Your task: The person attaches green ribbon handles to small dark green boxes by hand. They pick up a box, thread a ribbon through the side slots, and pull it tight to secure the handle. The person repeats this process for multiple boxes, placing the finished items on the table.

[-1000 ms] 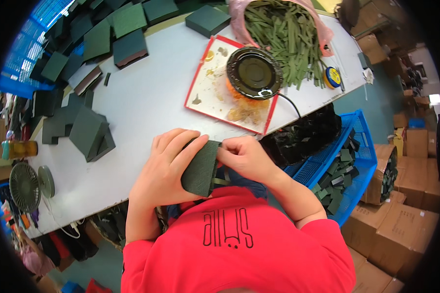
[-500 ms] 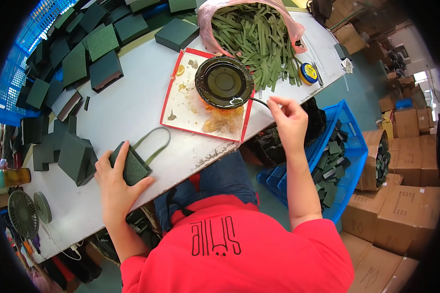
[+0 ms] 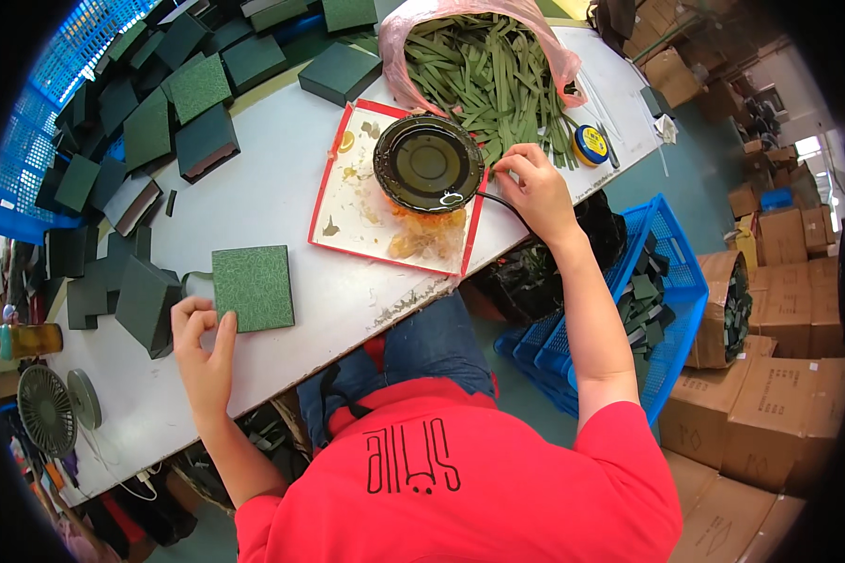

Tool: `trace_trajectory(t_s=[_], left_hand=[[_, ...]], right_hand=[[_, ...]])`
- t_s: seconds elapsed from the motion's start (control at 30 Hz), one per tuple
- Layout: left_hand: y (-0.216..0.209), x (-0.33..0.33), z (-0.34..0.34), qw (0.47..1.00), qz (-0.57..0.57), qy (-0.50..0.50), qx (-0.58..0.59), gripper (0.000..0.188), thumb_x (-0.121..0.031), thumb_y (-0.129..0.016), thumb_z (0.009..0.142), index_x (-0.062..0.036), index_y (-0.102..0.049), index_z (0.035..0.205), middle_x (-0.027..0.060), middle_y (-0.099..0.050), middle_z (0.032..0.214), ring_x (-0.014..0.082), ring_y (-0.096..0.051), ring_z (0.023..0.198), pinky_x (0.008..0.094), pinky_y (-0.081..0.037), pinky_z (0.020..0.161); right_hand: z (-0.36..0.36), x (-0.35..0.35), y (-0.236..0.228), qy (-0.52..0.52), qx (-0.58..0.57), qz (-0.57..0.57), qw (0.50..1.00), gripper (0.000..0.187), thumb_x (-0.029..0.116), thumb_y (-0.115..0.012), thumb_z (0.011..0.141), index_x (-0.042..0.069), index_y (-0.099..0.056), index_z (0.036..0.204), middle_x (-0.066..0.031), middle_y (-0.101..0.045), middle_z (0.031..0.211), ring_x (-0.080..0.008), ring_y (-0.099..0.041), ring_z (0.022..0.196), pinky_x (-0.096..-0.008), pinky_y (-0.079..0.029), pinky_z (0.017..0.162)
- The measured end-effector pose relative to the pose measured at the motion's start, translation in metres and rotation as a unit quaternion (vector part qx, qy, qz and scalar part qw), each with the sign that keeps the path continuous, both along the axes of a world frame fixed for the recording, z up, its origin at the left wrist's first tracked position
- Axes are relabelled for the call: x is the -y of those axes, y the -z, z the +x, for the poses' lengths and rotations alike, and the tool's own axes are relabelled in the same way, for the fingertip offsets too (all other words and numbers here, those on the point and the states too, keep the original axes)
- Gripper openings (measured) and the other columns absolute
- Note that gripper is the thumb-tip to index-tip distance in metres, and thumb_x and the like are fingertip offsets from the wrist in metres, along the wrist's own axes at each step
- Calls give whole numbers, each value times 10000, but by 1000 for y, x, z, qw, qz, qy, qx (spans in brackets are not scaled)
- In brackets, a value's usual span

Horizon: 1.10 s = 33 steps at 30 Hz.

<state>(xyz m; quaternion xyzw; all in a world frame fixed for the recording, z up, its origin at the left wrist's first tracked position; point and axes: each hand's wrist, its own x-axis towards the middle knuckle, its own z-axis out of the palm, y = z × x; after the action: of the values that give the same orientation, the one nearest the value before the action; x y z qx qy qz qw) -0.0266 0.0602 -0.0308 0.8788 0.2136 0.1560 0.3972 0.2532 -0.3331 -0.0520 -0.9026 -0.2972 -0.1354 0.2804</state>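
Observation:
A square green box (image 3: 253, 288) with a textured top lies flat near the table's front edge. A bit of green ribbon (image 3: 193, 278) shows at its left side. My left hand (image 3: 204, 358) is at the box's lower left corner, fingers curled and thumb against it. My right hand (image 3: 537, 192) is beside a round black pot (image 3: 429, 161) of dark liquid, above its black cord (image 3: 507, 205). Thumb and fingers there are pinched together; anything between them is too small to make out. The pot stands on a stained white board with red edges (image 3: 347, 220).
A pink plastic bag (image 3: 394, 56) spills green ribbon strips (image 3: 483, 80) behind the pot. Dark green boxes (image 3: 150, 127) pile up at the left and back. A yellow-and-blue round tin (image 3: 591, 144), blue crates (image 3: 690, 281), a small fan (image 3: 45, 410) and cartons (image 3: 770, 394) surround the table.
The green box has gone from tilted under my left hand to flat, its ribbon now at the left instead of the upper right. My right hand has moved left and up toward the pot.

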Motion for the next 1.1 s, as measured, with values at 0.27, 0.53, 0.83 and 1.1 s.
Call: trace_trajectory(t_s=[0.27, 0.53, 0.83, 1.1], left_hand=[[-30, 23, 14, 958, 224, 138, 115, 292, 18, -698, 680, -43, -430, 580, 182, -475, 1503, 419, -294, 1480, 509, -247, 1167], [-36, 51, 30, 936, 204, 283, -43, 498, -32, -807, 619, -57, -606, 1074, 215, -366, 1559, 407, -368, 1412, 504, -285, 1131], [-30, 51, 32, 941, 257, 188, -115, 849, -255, -903, 550, -145, -590, 1332, 115, -477, 1447, 324, -438, 1338, 638, -173, 1158], [-19, 51, 31, 948, 241, 174, -113, 890, -225, -909, 537, -144, -577, 1359, 107, -458, 1465, 320, -426, 1359, 662, -164, 1161]], right_hand=[[-5, 6, 12, 13, -172, 303, 937, 115, 80, -595, 993, 5, -539, 1060, -91, -713, 1024, -80, -567, 696, -223, -463, 613], [-18, 2, -12, 73, -262, 423, 864, 210, 142, -626, 1003, -32, -615, 1119, -99, -712, 926, -94, -617, 671, -220, -475, 577], [-111, -7, -108, 112, -188, 347, 912, 183, 60, -636, 978, -37, -667, 1130, -75, -704, 854, -75, -627, 629, -195, -485, 555], [-115, -45, -56, 60, -461, 408, 786, 195, 147, -655, 982, -41, -629, 1028, -84, -692, 817, -109, -654, 602, -206, -497, 523]])
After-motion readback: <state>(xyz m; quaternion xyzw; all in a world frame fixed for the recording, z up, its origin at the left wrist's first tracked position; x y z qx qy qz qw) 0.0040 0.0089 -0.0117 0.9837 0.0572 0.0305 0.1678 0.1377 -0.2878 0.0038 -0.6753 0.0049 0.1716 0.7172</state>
